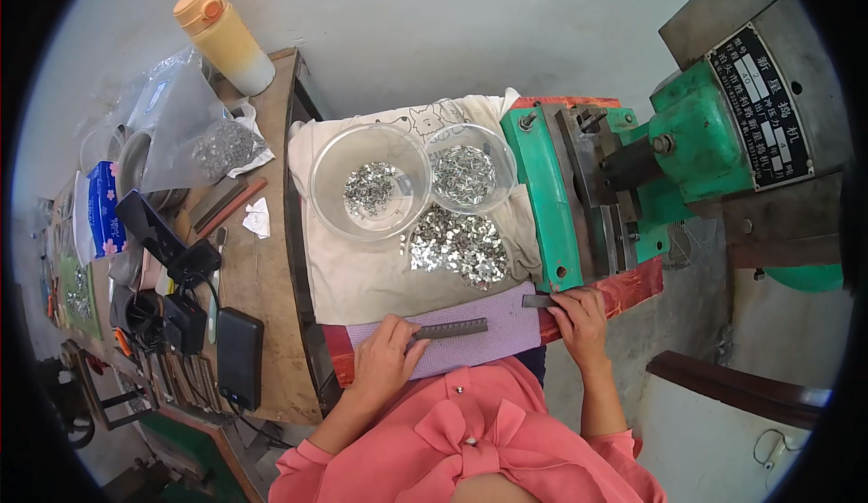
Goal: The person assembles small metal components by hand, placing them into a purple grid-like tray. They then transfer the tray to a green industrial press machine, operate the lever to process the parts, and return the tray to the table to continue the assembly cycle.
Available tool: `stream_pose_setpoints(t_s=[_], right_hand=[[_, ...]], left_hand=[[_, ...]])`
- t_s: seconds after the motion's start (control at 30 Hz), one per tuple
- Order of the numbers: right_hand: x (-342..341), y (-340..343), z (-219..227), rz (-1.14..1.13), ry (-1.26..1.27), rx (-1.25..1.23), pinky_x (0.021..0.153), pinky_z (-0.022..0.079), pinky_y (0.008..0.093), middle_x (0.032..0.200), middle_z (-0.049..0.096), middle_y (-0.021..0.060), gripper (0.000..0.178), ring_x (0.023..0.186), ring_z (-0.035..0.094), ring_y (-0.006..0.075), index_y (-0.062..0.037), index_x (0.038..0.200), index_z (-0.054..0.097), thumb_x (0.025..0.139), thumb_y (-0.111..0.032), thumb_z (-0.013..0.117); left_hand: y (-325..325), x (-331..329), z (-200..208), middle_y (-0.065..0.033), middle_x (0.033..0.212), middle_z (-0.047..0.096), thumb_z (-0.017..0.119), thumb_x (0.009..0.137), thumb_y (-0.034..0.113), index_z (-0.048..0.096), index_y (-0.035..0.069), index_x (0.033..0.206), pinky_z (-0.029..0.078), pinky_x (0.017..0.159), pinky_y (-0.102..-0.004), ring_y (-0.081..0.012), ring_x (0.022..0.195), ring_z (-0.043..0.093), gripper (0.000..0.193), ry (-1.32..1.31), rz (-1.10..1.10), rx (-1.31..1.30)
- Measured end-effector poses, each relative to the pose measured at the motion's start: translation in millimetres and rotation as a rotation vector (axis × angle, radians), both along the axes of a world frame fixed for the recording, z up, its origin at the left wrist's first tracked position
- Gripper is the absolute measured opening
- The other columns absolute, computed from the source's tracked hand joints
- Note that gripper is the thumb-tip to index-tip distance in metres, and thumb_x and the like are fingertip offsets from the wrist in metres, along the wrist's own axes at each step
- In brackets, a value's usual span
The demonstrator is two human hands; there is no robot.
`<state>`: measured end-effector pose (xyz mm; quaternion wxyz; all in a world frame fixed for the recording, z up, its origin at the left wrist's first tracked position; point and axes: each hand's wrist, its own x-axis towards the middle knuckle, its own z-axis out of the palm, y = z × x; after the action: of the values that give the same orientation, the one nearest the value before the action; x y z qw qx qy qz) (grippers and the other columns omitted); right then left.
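Observation:
My left hand [383, 358] is closed on one end of a narrow dark strip [455, 329] with a row of notches or holes along it. The strip points right over a lilac mat [470, 357]. Near the front corner of the green press base, my right hand [581, 320] pinches a short flat dark metal bar [537, 301], which sticks out to the left of the fingers. A heap of small shiny metal pieces [461, 248] lies on the beige cloth [348, 277] beyond the mat. Behind it stand two clear plastic tubs, a larger one [318, 205] and a smaller one [512, 178], both containing small metal parts.
A green press [705, 132] with a dark ram rises at the right, its green base [553, 223] beside the cloth. The wooden table [262, 277] at left bears a yellow bottle [226, 42], a plastic bag [172, 110], a black power bank [240, 358] and a phone [149, 227].

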<state>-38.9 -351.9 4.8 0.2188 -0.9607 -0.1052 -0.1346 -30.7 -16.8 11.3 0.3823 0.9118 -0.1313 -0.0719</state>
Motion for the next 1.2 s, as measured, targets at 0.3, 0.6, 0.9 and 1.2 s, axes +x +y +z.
stream_pose_setpoints(t_s=[0.3, 0.6, 0.9, 1.2], right_hand=[[-3, 22, 11, -0.052, -0.101, 0.084, 0.079, 0.049, 0.0392, 0.097, 0.064, 0.0061, 0.024, 0.091, 0.059, 0.0287, -0.0069, 0.097, 0.075, 0.074, -0.003, 0.080], [4, 62, 16, 0.060, -0.122, 0.205, 0.079, 0.050, 0.0375, 0.094, 0.065, 0.0047, 0.026, 0.090, 0.061, 0.0272, -0.0086, 0.096, 0.075, 0.073, 0.000, 0.080], [51, 115, 21, 0.194, -0.115, 0.222, 0.081, 0.050, 0.0389, 0.097, 0.064, 0.0052, 0.024, 0.092, 0.060, 0.0280, -0.0092, 0.098, 0.074, 0.076, -0.002, 0.079], [73, 143, 16, 0.223, 0.005, 0.153, 0.078, 0.048, 0.0386, 0.095, 0.063, 0.0053, 0.014, 0.092, 0.059, 0.0274, -0.0089, 0.090, 0.074, 0.077, -0.008, 0.079]], left_hand=[[-8, 41, 7, -0.0111, 0.107, 0.061, 0.078, 0.080, 0.016, 0.064, 0.004, 0.104, 0.048, 0.084, -0.0402, -0.0321, 0.104, 0.060, 0.030, -0.228, -0.076, 0.003], [-13, 50, -6, -0.0114, 0.124, 0.060, 0.075, 0.080, 0.009, 0.064, 0.005, 0.116, 0.042, 0.097, -0.0435, -0.0326, 0.117, 0.056, 0.037, -0.216, -0.118, -0.017], [12, 71, 5, -0.0146, 0.113, 0.059, 0.070, 0.085, 0.001, 0.064, 0.000, 0.101, 0.053, 0.074, -0.0382, -0.0320, 0.087, 0.065, 0.018, -0.102, -0.082, -0.126], [8, 66, -7, -0.0152, 0.111, 0.058, 0.072, 0.082, 0.001, 0.064, 0.000, 0.096, 0.052, 0.075, -0.0388, -0.0328, 0.091, 0.064, 0.016, -0.107, -0.014, -0.173]])
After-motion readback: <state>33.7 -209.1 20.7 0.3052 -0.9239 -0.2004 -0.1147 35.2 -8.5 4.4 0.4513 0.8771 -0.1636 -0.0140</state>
